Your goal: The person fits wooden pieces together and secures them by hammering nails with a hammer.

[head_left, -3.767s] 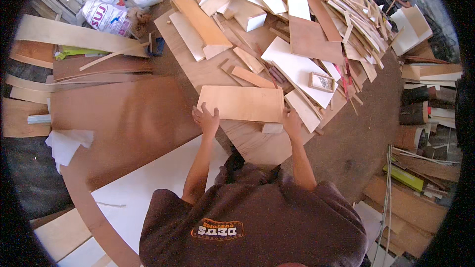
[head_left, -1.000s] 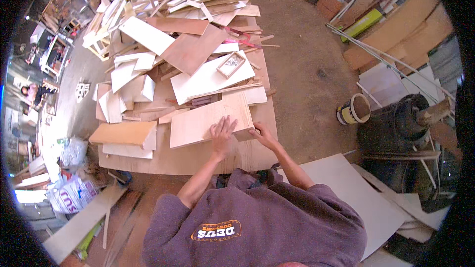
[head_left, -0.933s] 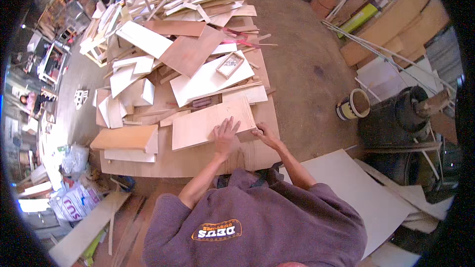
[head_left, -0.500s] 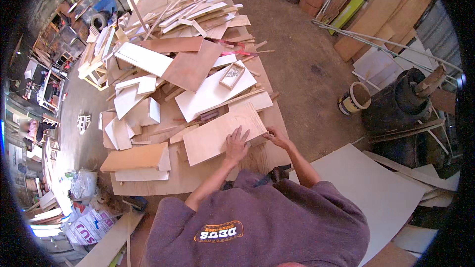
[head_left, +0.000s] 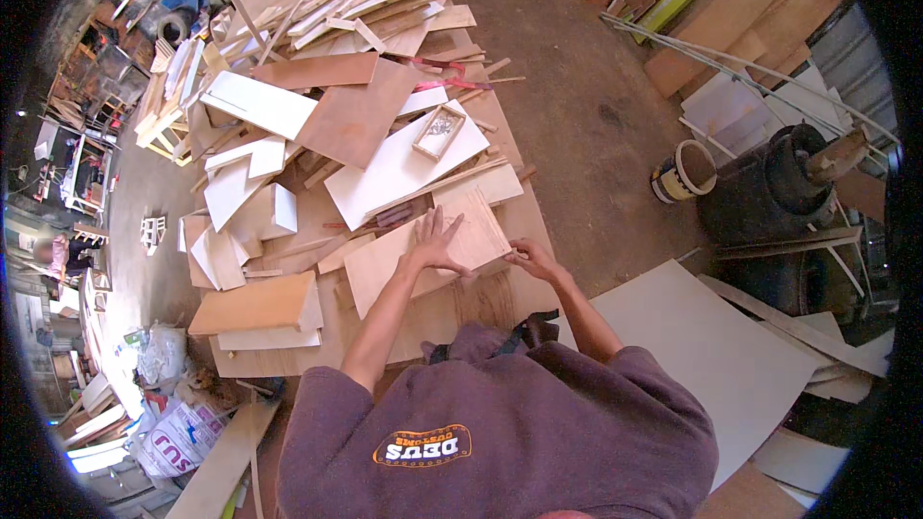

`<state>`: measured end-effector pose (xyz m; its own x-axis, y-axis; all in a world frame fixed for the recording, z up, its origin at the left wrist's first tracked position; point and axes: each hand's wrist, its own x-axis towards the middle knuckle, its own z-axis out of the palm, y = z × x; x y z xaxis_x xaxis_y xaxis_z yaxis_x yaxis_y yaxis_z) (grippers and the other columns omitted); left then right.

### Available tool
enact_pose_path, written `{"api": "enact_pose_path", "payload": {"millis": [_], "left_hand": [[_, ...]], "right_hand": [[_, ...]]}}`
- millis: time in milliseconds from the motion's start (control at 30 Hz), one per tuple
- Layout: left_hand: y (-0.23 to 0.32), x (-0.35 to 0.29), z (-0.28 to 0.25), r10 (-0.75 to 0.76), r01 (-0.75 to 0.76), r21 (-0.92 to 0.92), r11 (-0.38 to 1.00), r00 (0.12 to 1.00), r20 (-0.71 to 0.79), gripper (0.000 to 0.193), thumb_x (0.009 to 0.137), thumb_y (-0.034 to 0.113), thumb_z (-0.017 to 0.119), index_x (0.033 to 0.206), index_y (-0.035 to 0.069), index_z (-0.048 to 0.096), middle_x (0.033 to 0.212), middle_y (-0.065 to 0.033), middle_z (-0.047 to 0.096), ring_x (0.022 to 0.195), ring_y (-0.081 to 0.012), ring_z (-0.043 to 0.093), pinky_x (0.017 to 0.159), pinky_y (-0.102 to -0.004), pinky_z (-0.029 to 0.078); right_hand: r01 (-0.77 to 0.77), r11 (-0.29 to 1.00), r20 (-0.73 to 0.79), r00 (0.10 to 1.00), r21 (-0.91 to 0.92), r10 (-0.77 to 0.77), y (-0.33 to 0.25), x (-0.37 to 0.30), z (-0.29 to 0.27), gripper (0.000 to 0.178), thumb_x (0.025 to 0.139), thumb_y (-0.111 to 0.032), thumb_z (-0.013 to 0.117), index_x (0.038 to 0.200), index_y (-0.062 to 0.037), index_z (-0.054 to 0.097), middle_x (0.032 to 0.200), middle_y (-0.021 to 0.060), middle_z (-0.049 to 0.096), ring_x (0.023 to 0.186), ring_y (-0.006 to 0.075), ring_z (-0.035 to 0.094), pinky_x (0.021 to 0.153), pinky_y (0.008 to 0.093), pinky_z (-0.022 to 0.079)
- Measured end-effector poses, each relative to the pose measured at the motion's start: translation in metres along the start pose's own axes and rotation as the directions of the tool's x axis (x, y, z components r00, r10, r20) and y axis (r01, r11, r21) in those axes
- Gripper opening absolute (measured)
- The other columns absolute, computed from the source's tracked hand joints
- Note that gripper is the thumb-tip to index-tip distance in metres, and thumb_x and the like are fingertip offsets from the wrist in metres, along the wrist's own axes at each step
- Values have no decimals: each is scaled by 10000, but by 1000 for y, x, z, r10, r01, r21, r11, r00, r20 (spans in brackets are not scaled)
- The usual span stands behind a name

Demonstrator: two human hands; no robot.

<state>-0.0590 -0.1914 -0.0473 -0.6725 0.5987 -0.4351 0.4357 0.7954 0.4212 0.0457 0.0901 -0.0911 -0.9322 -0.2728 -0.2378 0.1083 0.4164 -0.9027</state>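
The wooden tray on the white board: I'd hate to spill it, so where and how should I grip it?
Probably by the two long side walls of the wooden tray, pinched from above: it lies open side up on the white board, longer than wide, with small bits inside.

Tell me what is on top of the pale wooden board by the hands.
The left hand is spread over the pale wooden board; the surface beneath that hand is covered.
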Motion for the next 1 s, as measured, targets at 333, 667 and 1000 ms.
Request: {"api": "enact_pose_path", "payload": {"millis": [333, 667, 1000], "left_hand": [[-1, 14, -5, -127, 104, -155, 982, 981, -146, 1487, 370, 736, 847, 1571, 245, 121, 1537, -301, 204, 1450, -466, 139, 1160, -600, 114], [3, -13, 10, -73, 5, -192, 981, 933, -352, 1348, 366, 642, 888, 1531, 291, 308, 1476, -270, 270, 1438, -460, 144, 1138, -630, 6], [28, -21, 9, -114, 96, -66, 993, 922, -371, 1349, 373, 691, 854, 1538, 330, 277, 1502, -317, 216, 1431, -493, 105, 1116, -670, -57]], "right_hand": [[-25, 999, -155, 988, -43, 18, 11, -9, 15, 342, 931, -218, 662, 1190, 3, 631, 1100, 150, 625, 1052, 278, 611, 914, 393, 510], [57, 996, -160, 985, -65, -67, 3, -17, 19, 314, 916, -155, 668, 1191, -7, 637, 1110, 164, 632, 1040, 290, 620, 898, 393, 518], [83, 994, -217, 972, -66, -96, 4, -28, 20, 329, 919, -161, 670, 1207, -5, 635, 1143, 177, 636, 1082, 287, 614, 904, 392, 523]]}}
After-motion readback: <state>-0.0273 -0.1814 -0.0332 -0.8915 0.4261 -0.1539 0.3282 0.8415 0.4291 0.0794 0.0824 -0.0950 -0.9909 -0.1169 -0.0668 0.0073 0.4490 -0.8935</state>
